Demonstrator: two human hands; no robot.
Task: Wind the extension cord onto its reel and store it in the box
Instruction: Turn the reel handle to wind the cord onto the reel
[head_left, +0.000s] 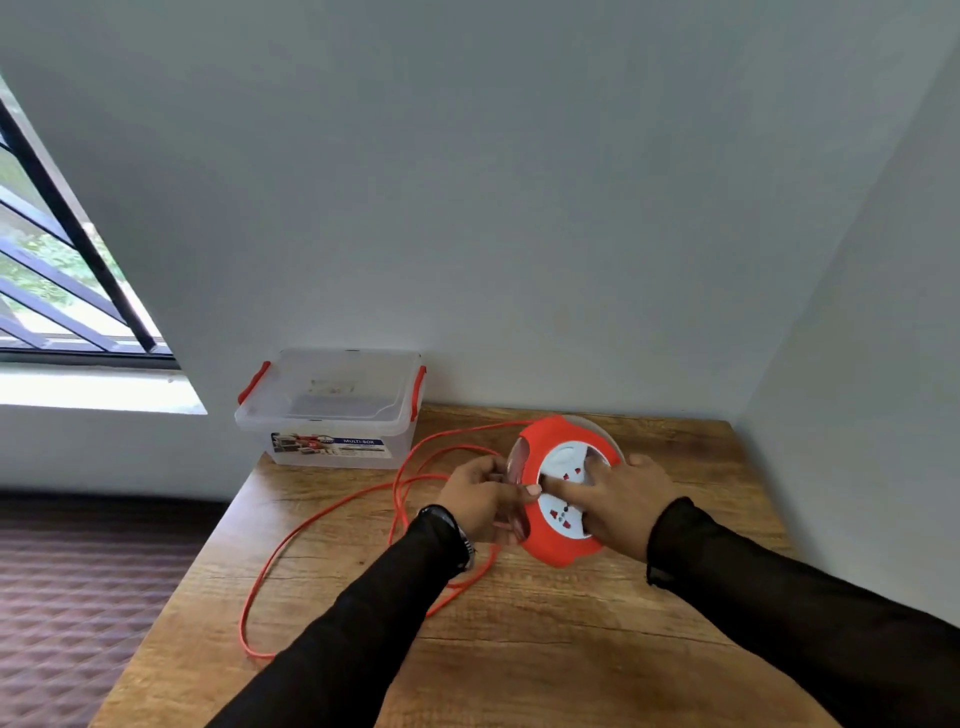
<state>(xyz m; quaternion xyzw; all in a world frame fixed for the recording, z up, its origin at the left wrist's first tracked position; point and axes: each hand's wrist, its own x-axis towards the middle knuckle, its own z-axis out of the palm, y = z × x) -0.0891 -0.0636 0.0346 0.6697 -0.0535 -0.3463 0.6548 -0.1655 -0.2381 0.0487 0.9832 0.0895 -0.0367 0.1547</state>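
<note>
An orange cord reel (558, 540) with a white socket face stands tilted on the wooden table (519, 649). My left hand (483, 496) grips its left rim. My right hand (618, 501) lies on the white face, fingers spread and pressing on it. The orange extension cord (311, 525) runs from the reel's left side in loose loops over the table and past its left edge. A clear plastic box (332, 410) with red latches and its lid on stands at the table's back left corner.
Walls close off the table at the back and on the right. A barred window (62, 291) is at the left. Dark patterned floor (78, 597) lies left of the table.
</note>
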